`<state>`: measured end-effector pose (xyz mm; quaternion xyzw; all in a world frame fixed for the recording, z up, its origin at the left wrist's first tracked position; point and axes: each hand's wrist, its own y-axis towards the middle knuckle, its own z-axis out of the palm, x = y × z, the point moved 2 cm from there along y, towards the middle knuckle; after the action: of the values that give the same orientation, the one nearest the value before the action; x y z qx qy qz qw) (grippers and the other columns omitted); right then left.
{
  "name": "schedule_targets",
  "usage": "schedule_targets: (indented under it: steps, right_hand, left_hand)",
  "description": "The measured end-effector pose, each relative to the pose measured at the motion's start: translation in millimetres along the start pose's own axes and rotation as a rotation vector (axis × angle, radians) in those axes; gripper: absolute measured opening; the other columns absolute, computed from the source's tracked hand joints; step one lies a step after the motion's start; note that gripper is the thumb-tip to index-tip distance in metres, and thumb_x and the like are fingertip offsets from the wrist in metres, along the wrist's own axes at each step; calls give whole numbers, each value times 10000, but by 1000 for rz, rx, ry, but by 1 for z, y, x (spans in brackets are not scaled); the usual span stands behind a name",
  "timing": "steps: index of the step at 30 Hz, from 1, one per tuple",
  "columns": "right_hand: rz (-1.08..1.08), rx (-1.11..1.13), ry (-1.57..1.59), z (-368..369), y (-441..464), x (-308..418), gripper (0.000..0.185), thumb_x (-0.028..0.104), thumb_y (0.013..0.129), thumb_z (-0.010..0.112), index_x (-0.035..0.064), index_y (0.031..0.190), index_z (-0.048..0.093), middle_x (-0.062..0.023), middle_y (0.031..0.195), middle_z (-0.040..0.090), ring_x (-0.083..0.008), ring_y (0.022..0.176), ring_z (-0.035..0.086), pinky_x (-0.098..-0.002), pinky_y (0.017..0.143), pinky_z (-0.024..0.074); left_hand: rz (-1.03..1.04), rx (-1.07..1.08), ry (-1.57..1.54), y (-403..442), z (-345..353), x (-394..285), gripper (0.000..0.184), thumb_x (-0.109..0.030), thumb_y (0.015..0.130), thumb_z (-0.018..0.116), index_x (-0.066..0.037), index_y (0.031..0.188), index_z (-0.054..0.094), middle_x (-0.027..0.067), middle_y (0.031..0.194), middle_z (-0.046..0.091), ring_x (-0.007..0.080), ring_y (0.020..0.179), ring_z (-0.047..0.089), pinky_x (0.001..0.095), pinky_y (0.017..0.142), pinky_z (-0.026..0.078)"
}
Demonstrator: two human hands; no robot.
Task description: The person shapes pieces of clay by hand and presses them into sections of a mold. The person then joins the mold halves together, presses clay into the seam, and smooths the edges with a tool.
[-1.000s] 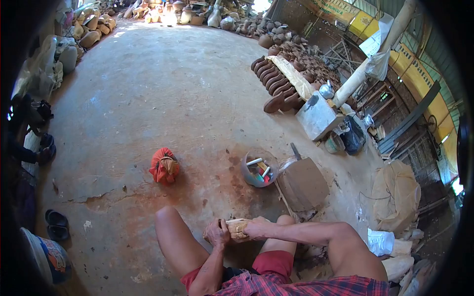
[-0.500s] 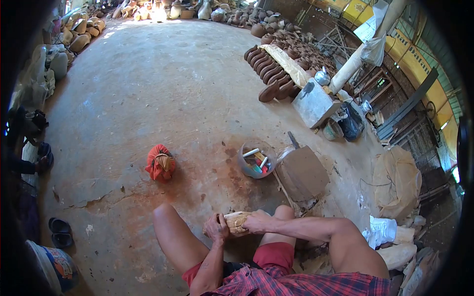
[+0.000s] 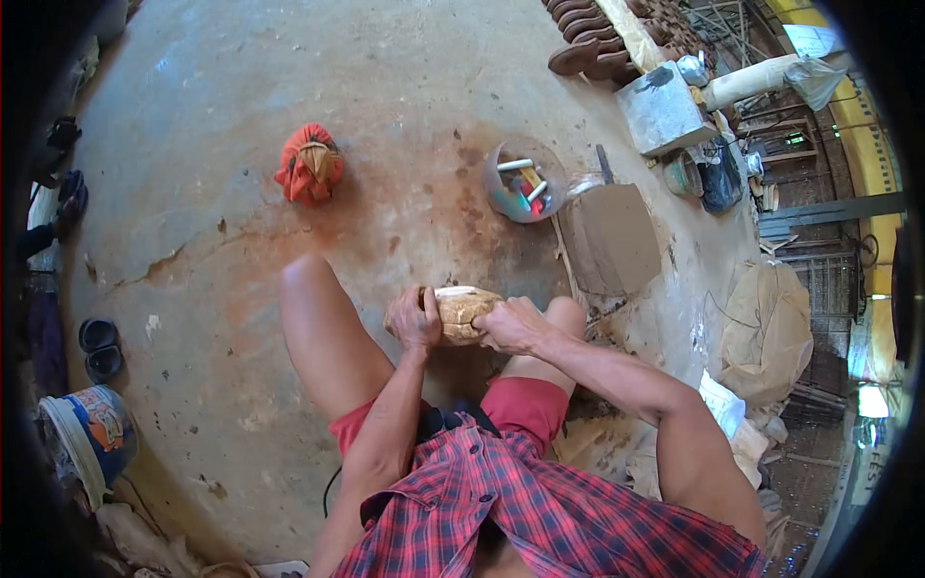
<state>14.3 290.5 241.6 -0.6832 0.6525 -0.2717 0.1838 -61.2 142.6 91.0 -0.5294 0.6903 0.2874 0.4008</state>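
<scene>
A pale tan, rounded block (image 3: 461,314) with dark lines across its surface is held level between my knees; what it is made of I cannot tell. My left hand (image 3: 413,318) wraps round its left end, fingers curled over the top. At the right end, my right hand (image 3: 506,326) is closed on the same block, its fingertips partly hidden. Beyond the hands stands a clear round tub (image 3: 494,196) with white sticks and coloured pieces inside. A tied orange cloth bundle (image 3: 301,178) sits on the floor, ahead of my left knee.
Right of the tub lies a flat grey-brown slab (image 3: 617,241). A large tan wrapped bundle (image 3: 771,323) is farther right, below a grey box (image 3: 665,108). Dark curved clay pieces (image 3: 578,58) line the back. Black sandals (image 3: 101,349) and a bucket (image 3: 75,429) are at left.
My view has tipped downward, so the floor things appear higher and more of my plaid shirt shows. Both hands keep their hold on the tan block.
</scene>
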Motion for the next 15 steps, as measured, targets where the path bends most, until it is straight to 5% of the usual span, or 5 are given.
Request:
schedule_targets:
  steps: [4,7,9,12,15]
  right_hand:
    - [143,4,198,13,-4,16,337,311,851,808,64,1073,751,-235,918,761,-393,883,762,-520,725,606]
    - [283,-14,455,23,0,24,489,350,841,851,-15,1119,682,-211,816,755,-349,725,756,-481,633,596]
    - [526,166,929,10,-3,38,581,366,836,880,-61,1131,619,-148,703,716,-237,573,700,-397,518,553]
    - [588,-123,1445,35,3,54,531,336,858,888,-12,1135,598,-35,637,649,-101,474,570,-267,419,439]
    - [672,-253,1560,39,11,67,525,320,820,915,-18,1089,617,-63,647,655,-106,490,584,-262,436,453]
  left_hand:
    - [7,-17,3,0,2,3,268,-316,970,624,-67,945,718,196,912,714,413,907,665,511,872,479]
    - [2,-33,15,0,3,5,270,-317,966,629,-67,939,726,186,929,725,404,906,672,501,880,488]
    - [0,-19,19,-3,3,4,272,-316,965,628,-65,934,728,183,934,729,399,903,675,497,881,492]
    - [9,-16,21,3,4,6,273,-314,962,628,-64,925,730,176,937,734,391,897,680,493,879,497]
    - [14,-25,43,2,4,6,271,-311,959,626,-62,915,723,174,916,727,388,887,678,493,870,496]
